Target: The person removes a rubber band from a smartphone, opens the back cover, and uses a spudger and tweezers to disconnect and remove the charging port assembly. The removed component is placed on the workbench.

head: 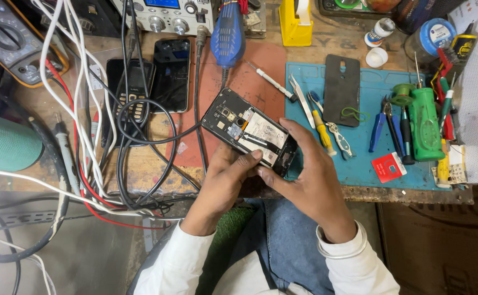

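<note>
We hold an opened phone (250,133) above the counter (140,169) edge with both hands. Our left hand (225,183) grips its near edge, thumb pressing the inside. Our right hand (307,177) clasps its right end. Tweezers (303,101) and a back cover (341,90) lie just beyond our right hand on a blue mat (370,158); 2 phones (170,74) lie beyond our left.

A worn wooden workbench (140,169) is filling the upper view, its front edge chipped and scuffed. Below that edge, grey floor (86,262) is showing at lower left. To the bench's lower right, a brown panel (441,246) is sitting in shadow. Even light is falling across the benchtop.
</note>
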A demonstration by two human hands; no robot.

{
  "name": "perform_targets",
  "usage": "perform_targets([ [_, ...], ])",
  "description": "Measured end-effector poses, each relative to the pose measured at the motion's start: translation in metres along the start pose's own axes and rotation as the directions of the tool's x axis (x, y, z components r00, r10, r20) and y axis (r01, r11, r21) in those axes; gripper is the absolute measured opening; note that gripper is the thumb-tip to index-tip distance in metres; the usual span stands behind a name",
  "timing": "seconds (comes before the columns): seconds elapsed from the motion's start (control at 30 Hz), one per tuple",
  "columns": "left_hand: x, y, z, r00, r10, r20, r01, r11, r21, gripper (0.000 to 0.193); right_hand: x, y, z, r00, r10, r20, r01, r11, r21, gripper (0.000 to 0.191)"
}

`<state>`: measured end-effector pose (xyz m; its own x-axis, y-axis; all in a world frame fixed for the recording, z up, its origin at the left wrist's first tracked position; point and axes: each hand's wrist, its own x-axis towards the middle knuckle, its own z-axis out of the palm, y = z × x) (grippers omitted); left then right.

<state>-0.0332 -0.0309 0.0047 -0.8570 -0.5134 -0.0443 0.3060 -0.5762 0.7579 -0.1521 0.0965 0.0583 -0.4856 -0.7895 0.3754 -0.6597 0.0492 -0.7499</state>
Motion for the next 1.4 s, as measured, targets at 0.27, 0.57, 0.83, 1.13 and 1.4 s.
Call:
perform_targets([
  [0.27, -0.022, 0.065, 0.000, 0.933, 0.138, -0.333, 0.153, 0.684, 0.713, 0.047, -0.007, 0.023, 0.018, 0.994, -0.019, -0.106, 0.028, 0.996, 0.083, 0.088],
  [0.57, -0.027, 0.079, -0.002, 0.909, 0.410, 0.079, -0.069, -0.040, 0.997, 0.096, -0.001, 0.021, 0.020, 0.994, -0.106, -0.005, 0.102, 0.964, -0.246, 0.088],
  [0.83, -0.012, 0.073, -0.024, 0.920, 0.285, 0.268, -0.230, -0.161, 0.960, 0.105, -0.004, 0.019, 0.018, 0.986, -0.162, -0.027, 0.153, 0.968, -0.197, 0.077],
  [1.13, -0.008, 0.072, -0.019, 0.917, 0.298, 0.266, -0.197, -0.241, 0.950, 0.109, -0.032, 0.035, 0.012, 0.863, 0.004, -0.506, -0.020, 0.999, -0.026, 0.026],
  [1.4, -0.011, 0.071, -0.017, 0.929, 0.296, 0.222, -0.151, -0.244, 0.958, 0.111, -0.027, 0.035, -0.027, 0.909, -0.011, -0.416, -0.180, 0.891, -0.418, 0.017],
])
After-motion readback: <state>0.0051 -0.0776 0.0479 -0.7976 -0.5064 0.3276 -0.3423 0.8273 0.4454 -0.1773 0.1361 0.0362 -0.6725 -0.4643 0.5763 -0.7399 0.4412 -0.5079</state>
